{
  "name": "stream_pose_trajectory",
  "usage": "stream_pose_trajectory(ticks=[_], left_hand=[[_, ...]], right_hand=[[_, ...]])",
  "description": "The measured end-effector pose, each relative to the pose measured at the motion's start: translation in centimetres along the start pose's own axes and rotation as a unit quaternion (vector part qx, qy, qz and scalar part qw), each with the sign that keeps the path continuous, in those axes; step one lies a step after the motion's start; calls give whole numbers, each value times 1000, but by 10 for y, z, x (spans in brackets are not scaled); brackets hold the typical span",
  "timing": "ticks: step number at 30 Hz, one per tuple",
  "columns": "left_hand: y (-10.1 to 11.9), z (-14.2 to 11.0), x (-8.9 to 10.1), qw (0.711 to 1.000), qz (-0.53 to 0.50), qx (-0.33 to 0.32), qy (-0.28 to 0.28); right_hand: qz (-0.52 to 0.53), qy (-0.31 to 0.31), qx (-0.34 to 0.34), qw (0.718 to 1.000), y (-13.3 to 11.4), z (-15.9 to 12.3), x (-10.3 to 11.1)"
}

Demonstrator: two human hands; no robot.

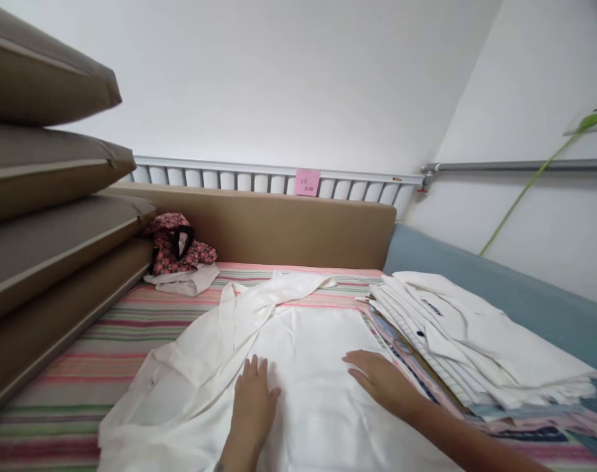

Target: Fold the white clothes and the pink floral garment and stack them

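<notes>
At lower centre of the frame, just under the two hands: white garment [322, 347], with long axis going away from the body. Palms down, open, fingers a little apart, without any grip: left hand [253, 406] and right hand [384, 383]. Nearer to left hand, loose part [207, 351]; nearer to right hand, clothes stack [499, 347].

L hand [253, 403], R hand [379, 381] & forearms [455, 429] bare, sm dk patch [219, 467] nr L wrist [240, 451].
</notes>
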State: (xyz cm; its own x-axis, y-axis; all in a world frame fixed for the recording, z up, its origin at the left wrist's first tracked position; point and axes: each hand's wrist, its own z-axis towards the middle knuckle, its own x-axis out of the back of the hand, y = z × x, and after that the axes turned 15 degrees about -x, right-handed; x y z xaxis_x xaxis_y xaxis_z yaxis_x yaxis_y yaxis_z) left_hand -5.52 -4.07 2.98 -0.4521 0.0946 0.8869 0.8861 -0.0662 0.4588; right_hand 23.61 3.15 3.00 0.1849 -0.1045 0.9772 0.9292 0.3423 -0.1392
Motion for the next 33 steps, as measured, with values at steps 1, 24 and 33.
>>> stream_pose_trajectory(ticks=[1,24,33], left_hand=[[1,3,-2,1000,-9,-2,-15],[7,17,0,958,-225,-141,-110],[-4,15,17,915,-354,-149,-123]], right_hand=[[-6,-9,22,1000,-19,20,2],[-85,-85,233,965,-190,155,-13],[-119,-273,8,955,-170,96,16]])
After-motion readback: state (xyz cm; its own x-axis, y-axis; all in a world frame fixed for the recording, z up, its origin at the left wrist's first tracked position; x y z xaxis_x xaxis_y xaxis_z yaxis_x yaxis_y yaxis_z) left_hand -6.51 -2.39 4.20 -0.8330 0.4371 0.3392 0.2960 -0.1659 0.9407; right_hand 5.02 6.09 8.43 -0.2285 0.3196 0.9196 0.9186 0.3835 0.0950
